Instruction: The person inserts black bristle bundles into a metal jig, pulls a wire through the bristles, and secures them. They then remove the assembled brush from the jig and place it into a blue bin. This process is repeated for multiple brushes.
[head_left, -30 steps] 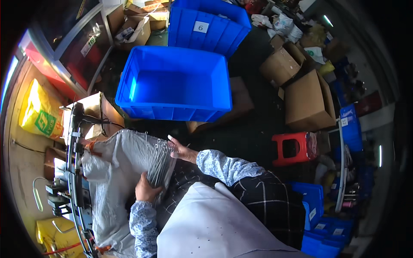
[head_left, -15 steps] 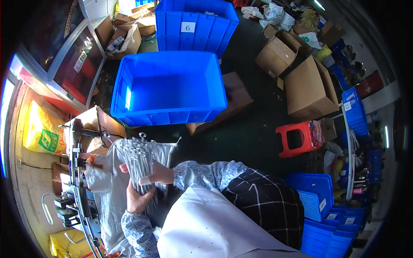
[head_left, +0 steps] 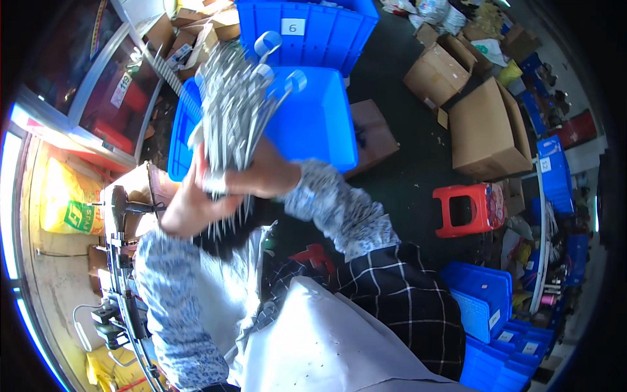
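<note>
Both hands close around the lower end of a thick bundle of thin metal rods point(head_left: 234, 98), holding it raised and nearly upright in front of the person. The left hand point(head_left: 189, 206) wraps the bundle from below and the left side, its fingers curled shut on the rods, though blur hides how the individual fingers lie. The right hand point(head_left: 264, 173) clasps the same bundle just above and to the right of the left one, the two grips touching or nearly so, and it too is clenched tight on the rods. A few rod ends poke out beneath the grip, pointing down toward the person's lap. Above the grip the rods fan out slightly, and several are tipped with small blue round caps point(head_left: 268, 43) at the far end. Directly behind the bundle, beyond the grip, sits a large open blue crate point(head_left: 313, 124) on the floor, and a second blue crate point(head_left: 326, 29) stands farther back still. To the left of the grip a wooden table point(head_left: 140, 189) carries a black stand, with a yellow sack point(head_left: 65, 199) past it. Well to the right of the grip a red plastic stool point(head_left: 467, 209) stands on the dark floor, with brown cardboard boxes point(head_left: 486, 127) beyond it.
</note>
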Demonstrator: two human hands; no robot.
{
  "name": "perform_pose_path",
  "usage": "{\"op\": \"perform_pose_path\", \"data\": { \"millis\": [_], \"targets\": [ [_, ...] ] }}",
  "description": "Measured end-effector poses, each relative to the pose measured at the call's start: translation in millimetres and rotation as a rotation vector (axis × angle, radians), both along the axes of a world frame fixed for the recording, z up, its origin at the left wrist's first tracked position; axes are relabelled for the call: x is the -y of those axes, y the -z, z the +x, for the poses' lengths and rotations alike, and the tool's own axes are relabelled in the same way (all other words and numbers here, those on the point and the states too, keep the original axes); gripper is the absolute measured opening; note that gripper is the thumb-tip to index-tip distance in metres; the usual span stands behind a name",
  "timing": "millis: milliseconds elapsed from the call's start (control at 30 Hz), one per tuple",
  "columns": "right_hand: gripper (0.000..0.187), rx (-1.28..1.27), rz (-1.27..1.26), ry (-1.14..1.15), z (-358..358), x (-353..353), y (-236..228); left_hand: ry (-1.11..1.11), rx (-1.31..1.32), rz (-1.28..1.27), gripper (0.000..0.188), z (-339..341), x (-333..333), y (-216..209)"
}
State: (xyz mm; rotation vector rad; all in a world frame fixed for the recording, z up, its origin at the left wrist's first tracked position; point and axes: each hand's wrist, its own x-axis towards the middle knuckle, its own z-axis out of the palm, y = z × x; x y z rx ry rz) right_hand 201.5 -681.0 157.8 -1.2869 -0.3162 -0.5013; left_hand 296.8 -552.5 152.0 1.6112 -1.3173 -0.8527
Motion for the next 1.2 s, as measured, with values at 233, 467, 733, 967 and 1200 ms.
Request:
{"op": "perform_pose_path", "data": {
  "millis": [233,467,733,967,1200],
  "targets": [
    [0.030,0.020,-0.325,0.484,72.9,102.7,64.7,-0.310,-0.166,-0.410,0.053,64.8,74.3,-6.4],
    [0.045,-0.072,-0.664,0.666,125.6,103.6,223.2,-0.475,-0.131,-0.332,0.051,125.2,144.8,77.5],
    [0.033,-0.353,-0.500,0.604,116.5,86.1,309.5,-0.765,0.519,-0.023,0.041,121.8,137.9,196.2],
    [0.040,-0.343,-0.530,0.687,119.6,93.1,305.3,-0.445,0.170,0.151,0.058,115.7,148.3,190.7],
    [0.049,-0.415,-0.445,0.650,125.5,95.6,306.0,-0.528,0.111,0.334,0.061,105.4,153.8,193.0]
  ]
}}
